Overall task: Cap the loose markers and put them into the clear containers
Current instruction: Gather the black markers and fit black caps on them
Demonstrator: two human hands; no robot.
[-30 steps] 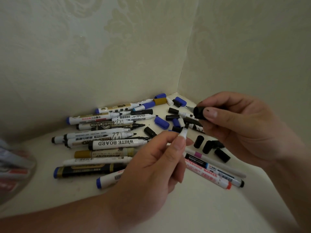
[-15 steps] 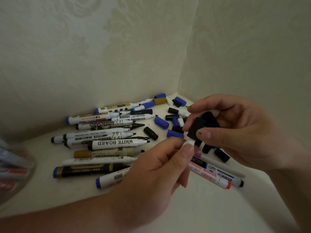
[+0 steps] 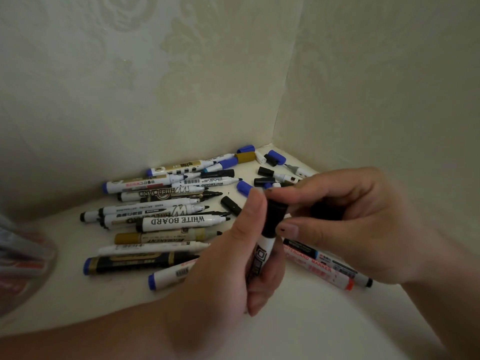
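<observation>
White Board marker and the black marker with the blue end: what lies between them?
Head view: between the White Board marker and the black marker lie two others: a gold-ended marker and a white marker.

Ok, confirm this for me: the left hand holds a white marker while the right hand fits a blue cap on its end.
Not quite: the cap is black, not blue. In the head view, the left hand holds the white marker while the right hand fits that black cap on its end.

White marker (image 3: 265, 247) (black print), black cap (image 3: 274, 216), blue loose cap (image 3: 244, 187), cream floral-embossed wall (image 3: 181, 74)
</observation>
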